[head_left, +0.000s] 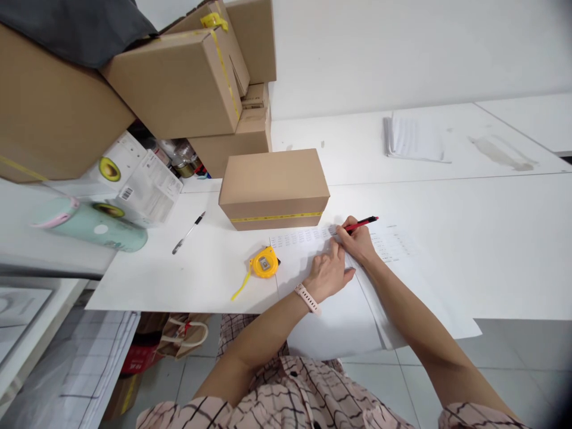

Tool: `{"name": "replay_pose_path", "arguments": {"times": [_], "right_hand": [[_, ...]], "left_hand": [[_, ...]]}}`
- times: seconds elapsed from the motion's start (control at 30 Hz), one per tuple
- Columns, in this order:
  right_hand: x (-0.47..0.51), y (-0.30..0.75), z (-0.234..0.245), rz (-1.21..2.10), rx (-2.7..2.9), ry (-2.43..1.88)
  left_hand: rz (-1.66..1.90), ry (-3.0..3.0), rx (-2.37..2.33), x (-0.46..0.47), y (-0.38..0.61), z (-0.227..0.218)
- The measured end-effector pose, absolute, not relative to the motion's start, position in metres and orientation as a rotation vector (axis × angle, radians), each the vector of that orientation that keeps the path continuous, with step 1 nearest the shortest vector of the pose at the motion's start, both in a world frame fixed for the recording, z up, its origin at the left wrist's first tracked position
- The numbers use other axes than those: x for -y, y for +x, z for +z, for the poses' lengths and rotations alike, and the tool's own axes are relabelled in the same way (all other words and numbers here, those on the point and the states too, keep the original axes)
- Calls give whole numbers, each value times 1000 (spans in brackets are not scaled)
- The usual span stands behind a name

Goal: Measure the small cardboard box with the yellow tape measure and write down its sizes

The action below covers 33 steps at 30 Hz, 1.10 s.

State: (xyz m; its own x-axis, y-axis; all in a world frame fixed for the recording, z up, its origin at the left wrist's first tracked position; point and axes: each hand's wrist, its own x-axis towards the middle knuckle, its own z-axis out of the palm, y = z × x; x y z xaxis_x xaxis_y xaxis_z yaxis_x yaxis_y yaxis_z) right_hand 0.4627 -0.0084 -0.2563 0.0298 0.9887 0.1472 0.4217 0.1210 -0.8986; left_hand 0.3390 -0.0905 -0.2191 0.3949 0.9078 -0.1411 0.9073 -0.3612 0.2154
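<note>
My right hand (357,243) is closed round a red and black pen (363,223), its lower end at the printed rows of a paper sheet (313,333). Flat on the same sheet, my left hand (328,271) rests with fingers spread, its fingertips close to the right hand. A pale pink band circles the left wrist. Just beyond the paper's top edge stands a closed cardboard box (274,182) with yellow tape along its front. Left of the paper lies a yellow tape measure (264,262), with a yellow strap trailing from it.
A second pen (188,232) lies on the white table (156,280). At the left are a mint-green bottle (107,227), a white carton with avocado pictures (154,187) and stacked cardboard boxes (179,86). A paper stack (415,138) sits at the back right.
</note>
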Motion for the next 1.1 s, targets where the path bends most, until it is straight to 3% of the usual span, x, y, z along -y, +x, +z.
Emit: {"name": "replay_pose_path", "arguments": {"times": [1.1], "right_hand": [[7, 464, -260, 760, 1497, -1426]], "left_hand": [[11, 2396, -1585, 91, 337, -219]]}}
